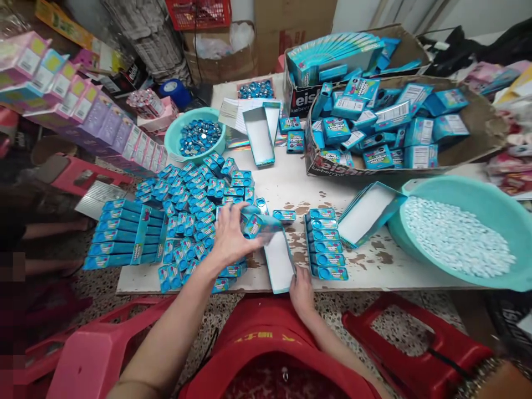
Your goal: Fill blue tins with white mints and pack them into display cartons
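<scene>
Blue boxes (260,226), partly blurred, are held in the left hand (230,236) between curved fingers and thumb, at the far end of an open white-lined tray (279,263); the right hand (302,289) touches the tray's near right side, though whether its fingers pinch I cannot tell

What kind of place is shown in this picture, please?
Probably a small packing workshop: many little blue boxes lie on a worn white table, a large cardboard carton holds more, and a turquoise basin contains many small pale pieces.
</scene>
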Tool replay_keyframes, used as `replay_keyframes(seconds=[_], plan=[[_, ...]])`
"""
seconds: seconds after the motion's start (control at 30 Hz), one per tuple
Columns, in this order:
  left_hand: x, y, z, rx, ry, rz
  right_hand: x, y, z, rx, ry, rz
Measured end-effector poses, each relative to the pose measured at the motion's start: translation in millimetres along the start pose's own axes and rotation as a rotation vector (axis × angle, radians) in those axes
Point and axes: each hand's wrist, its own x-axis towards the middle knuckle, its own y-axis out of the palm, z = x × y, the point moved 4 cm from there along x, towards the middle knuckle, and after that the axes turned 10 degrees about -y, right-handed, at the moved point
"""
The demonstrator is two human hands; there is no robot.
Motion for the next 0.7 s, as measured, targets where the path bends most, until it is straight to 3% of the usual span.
replay_keyframes(seconds=[0.07,0.13,0.23,0.33,0.47,0.57,0.7], plan=[[-8.0,24.8,-9.9,-0.085,0.134,0.235,0.3,1.8,-2.3,0.000,0.000,-0.012],[-12.9,62.0,-14.5,-0.085,0.195,0.485,0.2,2.4,-3.9,-0.003,0.009,-0.034],[-12.3,111.1,-14.9,0.082,0.190,0.699,-0.7,1.9,-4.1,-0.020,0.016,-0.055],[-4.3,128.4,-21.7,0.287,0.288,0.686,-0.8,1.0,-2.5,-0.039,0.023,-0.058],[8.2,120.6,-35.9,0.479,0.474,0.576,0.5,0.7,-0.6,-0.041,0.053,-0.070],[8.6,119.7,-35.1,0.530,0.463,0.606,1.0,2.4,-0.2,-0.048,0.081,-0.073],[-11.0,130.2,-27.5,0.527,0.455,0.584,1.4,5.8,-1.3,-0.035,0.108,-0.076]])
